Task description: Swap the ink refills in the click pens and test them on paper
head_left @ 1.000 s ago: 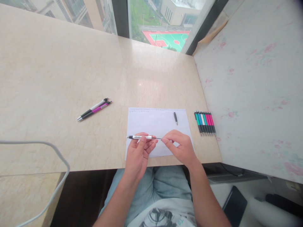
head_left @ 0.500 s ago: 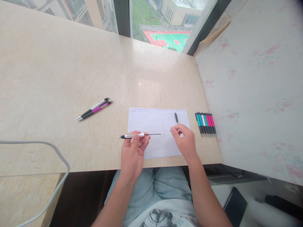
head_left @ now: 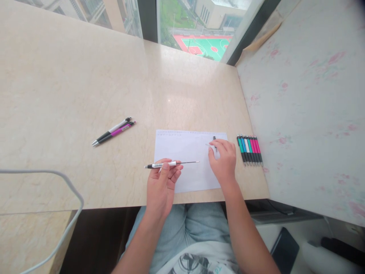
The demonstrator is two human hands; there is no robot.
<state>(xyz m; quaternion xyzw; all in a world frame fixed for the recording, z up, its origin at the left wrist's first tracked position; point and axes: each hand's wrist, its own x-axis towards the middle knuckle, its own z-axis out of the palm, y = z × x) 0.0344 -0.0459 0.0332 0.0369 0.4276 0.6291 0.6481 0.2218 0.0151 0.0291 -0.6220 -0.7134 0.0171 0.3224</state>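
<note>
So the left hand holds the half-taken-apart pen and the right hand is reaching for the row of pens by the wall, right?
Not quite. The head view shows the right hand on the small black pen part on the paper, not at the row of pens. The left hand does hold the pen.

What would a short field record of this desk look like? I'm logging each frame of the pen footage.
left hand: holds white pen body, thin refill sticking out rightward
right hand: fingertips on small black pen part
paper: white sheet under both hands
pen row: coloured pens side by side, right of paper
two pens: left, on marble desk
</note>
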